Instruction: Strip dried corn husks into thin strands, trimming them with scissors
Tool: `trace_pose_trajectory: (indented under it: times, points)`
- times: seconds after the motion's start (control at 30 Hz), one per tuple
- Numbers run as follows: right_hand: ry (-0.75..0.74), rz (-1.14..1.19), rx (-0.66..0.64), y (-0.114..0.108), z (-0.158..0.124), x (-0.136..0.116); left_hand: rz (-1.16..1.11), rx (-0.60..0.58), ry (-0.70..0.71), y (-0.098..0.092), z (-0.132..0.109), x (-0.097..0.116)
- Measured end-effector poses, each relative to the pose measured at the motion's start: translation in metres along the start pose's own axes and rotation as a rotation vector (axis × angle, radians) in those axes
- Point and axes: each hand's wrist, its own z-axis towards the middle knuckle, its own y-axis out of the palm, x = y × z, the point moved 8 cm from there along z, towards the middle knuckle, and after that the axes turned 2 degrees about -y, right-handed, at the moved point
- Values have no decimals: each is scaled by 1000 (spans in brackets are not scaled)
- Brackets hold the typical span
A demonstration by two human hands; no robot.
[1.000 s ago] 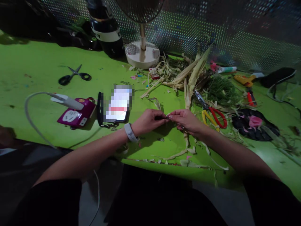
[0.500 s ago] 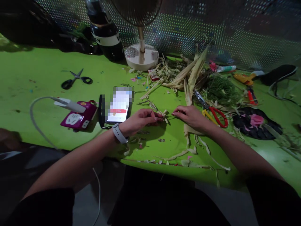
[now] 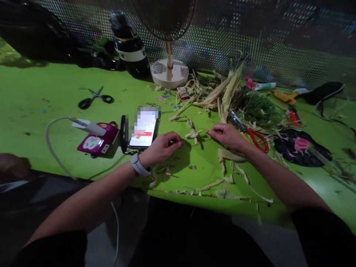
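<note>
A small knotted corn-husk figure, pale and with several short ends sticking out, appears between my hands over the green table. My right hand pinches the thin stem that runs from the figure's right side. To the left of the figure, and apart from it, is my left hand, with its fingers curled in and nothing showing between them. A watch with a pale strap is on that wrist. A wide husk strip lies below my right hand. Pliers with red and yellow handles rest just beyond it.
A lit phone and a purple power adapter lie left, with black scissors behind. At the back stand a dark bottle, a fan and a husk pile. Another person's hand shows far left.
My left hand has let go of the husk figure and drawn back to the left. The figure now shows whole, with my right hand still on its stem. The view has shifted slightly.
</note>
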Motion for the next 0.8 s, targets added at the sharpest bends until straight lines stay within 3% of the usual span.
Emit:
trace_pose_trajectory:
  times: [0.1,0.2,0.3,0.43,0.57,0.67,0.8]
  points:
    - [193,321,30,1,-1,12,7,103,172,-10,-3,22]
    - [345,683,91,6,-1,17,-137,31,341,-6,-4,51]
    - [395,961,130,12,0,12,-374,-96,294,6,5,61]
    - [389,1232,250,9,-2,4,-687,-176,108,26,25,48]
    - [249,1200,190,4,-2,-9,-657,-234,-40,44,37,35]
    - [147,1018,142,1,0,-13,-563,-201,-65,44,40,31]
    - [156,904,94,5,3,-6,-501,-170,-99,42,43,25]
